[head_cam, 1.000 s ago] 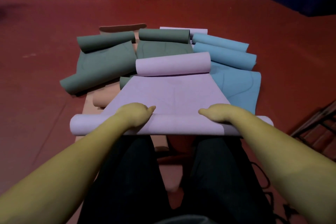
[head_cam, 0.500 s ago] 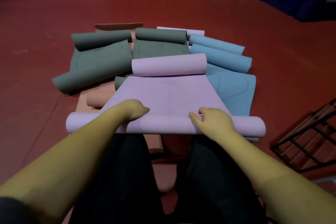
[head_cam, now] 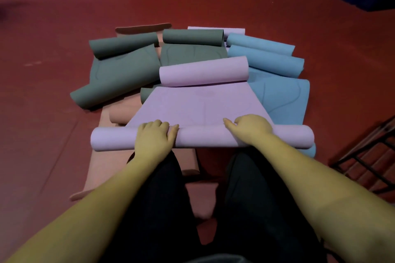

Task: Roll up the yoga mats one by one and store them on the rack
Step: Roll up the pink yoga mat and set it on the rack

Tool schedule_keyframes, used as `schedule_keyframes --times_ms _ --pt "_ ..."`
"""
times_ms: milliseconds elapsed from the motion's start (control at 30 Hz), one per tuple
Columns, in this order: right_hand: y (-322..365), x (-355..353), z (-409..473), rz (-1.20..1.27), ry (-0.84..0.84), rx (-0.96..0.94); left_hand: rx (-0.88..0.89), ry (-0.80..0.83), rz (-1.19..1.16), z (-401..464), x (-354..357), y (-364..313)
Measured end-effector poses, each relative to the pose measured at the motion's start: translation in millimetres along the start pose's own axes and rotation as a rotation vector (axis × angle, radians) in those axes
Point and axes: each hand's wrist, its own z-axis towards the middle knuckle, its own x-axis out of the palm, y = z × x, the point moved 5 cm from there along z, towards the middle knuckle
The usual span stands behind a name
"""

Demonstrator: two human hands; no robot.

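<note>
The purple mat [head_cam: 198,109] lies on top of the pile of mats on the red floor [head_cam: 53,49], with its near end wound into a roll [head_cam: 201,137] that runs crosswise under both hands. Its far end curls up in a loose scroll beyond the hands, and a flat stretch lies between the two.

The step in hand, as I judge it, is the rolling of this first mat, and it is about a third of the way along. The next move calls for both hands to push the roll forward evenly, keeping its ends square so it does not cone, and for the far scroll to be flattened or taken up as the roll reaches it.

The left hand [head_cam: 155,137] lies over the roll, fingers curled over its top to the far side, its grip pressed on the mat. The right hand [head_cam: 249,128] does likewise toward the other end, fingers bent over the crest, thumb pointing inward. Both are curled round the roll, not flat.

Beyond the left hand lie grey-green mats [head_cam: 126,70], with pink ones [head_cam: 119,117] under them; beyond the right hand lie blue mats [head_cam: 277,96]. Out past the right hand, at the edge of view, stands a dark metal rack [head_cam: 367,156], well apart from the roll.
</note>
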Motion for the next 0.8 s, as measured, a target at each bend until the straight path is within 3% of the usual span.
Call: schedule_keyframes --times_ms 167,367,633,700,800 --pt "-1.3 -3.6 7.2 0.034 0.105 0.013 -0.003 0.146 0.051 13.5 -5.4 -6.2" --pt "-6.8 -15.6 -3.1 0.100 0.206 0.031 0.025 0.148 0.105 23.2 -20.6 -11.7" --pt "-0.9 -19.7 -18.0 0.236 0.491 -0.003 -0.034 0.391 0.068 17.2 -28.2 -2.1" --pt "-0.2 -13.7 -17.6 0.237 0.453 0.009 -0.051 0.439 0.069 19.3 -25.4 -0.5" --pt "-2.6 -18.5 -13.9 0.176 0.037 -0.055 -0.073 0.553 0.051 27.1 -23.6 -3.9"
